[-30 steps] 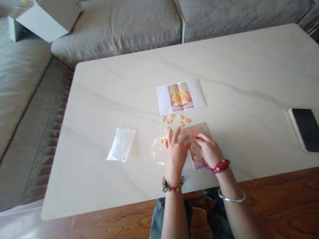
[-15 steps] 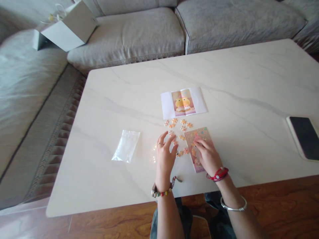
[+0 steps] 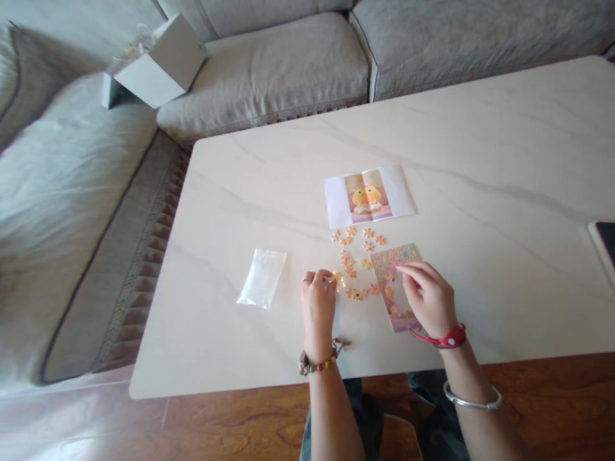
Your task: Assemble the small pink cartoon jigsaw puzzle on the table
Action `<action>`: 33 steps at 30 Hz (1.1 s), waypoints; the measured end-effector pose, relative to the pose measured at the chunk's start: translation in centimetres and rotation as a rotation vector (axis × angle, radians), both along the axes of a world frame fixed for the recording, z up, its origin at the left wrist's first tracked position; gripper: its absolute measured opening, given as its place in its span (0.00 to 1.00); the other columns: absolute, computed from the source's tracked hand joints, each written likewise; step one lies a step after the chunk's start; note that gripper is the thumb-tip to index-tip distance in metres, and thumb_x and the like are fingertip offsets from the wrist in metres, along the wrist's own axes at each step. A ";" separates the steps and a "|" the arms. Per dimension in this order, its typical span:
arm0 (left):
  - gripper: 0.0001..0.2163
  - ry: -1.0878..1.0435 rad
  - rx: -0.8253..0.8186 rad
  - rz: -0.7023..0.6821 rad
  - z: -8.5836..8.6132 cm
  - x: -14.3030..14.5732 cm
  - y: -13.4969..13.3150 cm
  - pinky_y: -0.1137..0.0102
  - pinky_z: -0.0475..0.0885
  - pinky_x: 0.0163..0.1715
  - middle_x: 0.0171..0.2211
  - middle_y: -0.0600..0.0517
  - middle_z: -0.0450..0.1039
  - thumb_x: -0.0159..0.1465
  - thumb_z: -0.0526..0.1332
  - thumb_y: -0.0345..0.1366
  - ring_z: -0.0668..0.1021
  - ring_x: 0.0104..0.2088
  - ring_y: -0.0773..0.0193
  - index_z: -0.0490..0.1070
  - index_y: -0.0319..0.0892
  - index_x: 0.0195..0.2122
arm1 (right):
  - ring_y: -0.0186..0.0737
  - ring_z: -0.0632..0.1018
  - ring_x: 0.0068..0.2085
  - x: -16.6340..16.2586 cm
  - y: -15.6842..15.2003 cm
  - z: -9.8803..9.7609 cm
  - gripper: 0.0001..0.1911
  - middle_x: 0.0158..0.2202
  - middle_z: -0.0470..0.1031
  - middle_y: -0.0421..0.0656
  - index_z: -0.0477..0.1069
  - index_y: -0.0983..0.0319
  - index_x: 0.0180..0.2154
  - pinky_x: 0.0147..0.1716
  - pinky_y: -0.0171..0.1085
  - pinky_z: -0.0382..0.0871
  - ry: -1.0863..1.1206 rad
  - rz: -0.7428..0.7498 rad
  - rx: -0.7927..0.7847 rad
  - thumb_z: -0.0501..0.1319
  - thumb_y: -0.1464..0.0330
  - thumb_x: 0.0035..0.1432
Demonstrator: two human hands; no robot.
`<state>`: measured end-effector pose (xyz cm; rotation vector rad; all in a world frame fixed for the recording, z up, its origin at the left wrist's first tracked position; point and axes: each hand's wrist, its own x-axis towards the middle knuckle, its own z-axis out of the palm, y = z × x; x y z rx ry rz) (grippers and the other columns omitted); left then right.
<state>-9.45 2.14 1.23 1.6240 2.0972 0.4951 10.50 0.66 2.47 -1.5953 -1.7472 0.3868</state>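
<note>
My left hand (image 3: 319,310) pinches a small yellow puzzle piece (image 3: 336,277) between thumb and fingers, just above the table. My right hand (image 3: 430,298) is over the puzzle board (image 3: 402,323), its fingertips pressed together near the board's upper middle; anything between them is too small to make out. The board is partly filled along its top and left side, with a pale bare area in the middle, and the hand hides its right part. Several flower-shaped loose pieces (image 3: 348,261) lie left of the board, in orange and pink tones.
Beyond the pieces lies a creased reference sheet (image 3: 406,189) with a yellow character printed on it. A clear plastic bag (image 3: 262,278) rests to the left. At the right edge is a phone (image 3: 606,243). A grey sofa (image 3: 269,70) holding a white box (image 3: 166,64) stands behind the marble-patterned table (image 3: 216,192).
My left hand has gone from spread fingers to a pinch on a yellow puzzle piece. My right hand has lifted slightly, its fingertips shifting toward the board's upper part. The camera view has turned left.
</note>
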 end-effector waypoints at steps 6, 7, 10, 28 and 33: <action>0.04 -0.026 0.003 -0.049 0.2 0.4 0.0 0.70 0.64 0.32 0.27 0.52 0.67 0.57 0.54 0.29 0.70 0.30 0.64 0.66 0.42 0.28 | 0.38 0.74 0.35 2.2 0.1 0.2 0.11 0.35 0.74 0.45 0.72 0.60 0.34 0.34 0.36 0.69 -0.019 -0.077 -0.011 0.51 0.72 0.54; 0.04 -0.054 0.008 -0.062 0.3 0.5 0.0 0.71 0.64 0.31 0.26 0.53 0.67 0.57 0.53 0.30 0.70 0.30 0.65 0.65 0.42 0.28 | 0.38 0.74 0.35 2.3 0.1 0.1 0.11 0.34 0.74 0.45 0.72 0.60 0.34 0.33 0.36 0.69 -0.013 -0.070 -0.027 0.51 0.72 0.54; 0.04 -0.165 0.004 -0.113 0.4 1.1 -0.1 0.72 0.63 0.30 0.26 0.54 0.68 0.58 0.52 0.32 0.71 0.29 0.67 0.65 0.42 0.28 | 0.36 0.74 0.30 2.3 0.2 0.0 0.12 0.32 0.74 0.44 0.72 0.60 0.34 0.31 0.35 0.68 0.006 -0.011 -0.084 0.50 0.71 0.55; 0.07 -0.033 0.057 -0.050 0.6 0.5 -0.1 0.69 0.67 0.32 0.29 0.51 0.67 0.58 0.52 0.31 0.71 0.30 0.65 0.68 0.42 0.34 | 0.39 0.72 0.37 -2.9 -0.6 -1.2 0.15 0.37 0.70 0.45 0.69 0.59 0.41 0.36 0.37 0.67 -0.175 0.339 -0.190 0.56 0.76 0.51; 0.07 -0.053 0.071 -0.073 0.5 0.0 -0.2 0.69 0.67 0.32 0.29 0.51 0.67 0.59 0.52 0.32 0.71 0.30 0.65 0.69 0.42 0.33 | 0.41 0.70 0.36 -4.7 -0.6 -1.2 0.08 0.33 0.70 0.44 0.71 0.61 0.33 0.37 0.40 0.65 -0.263 0.346 -0.201 0.57 0.77 0.50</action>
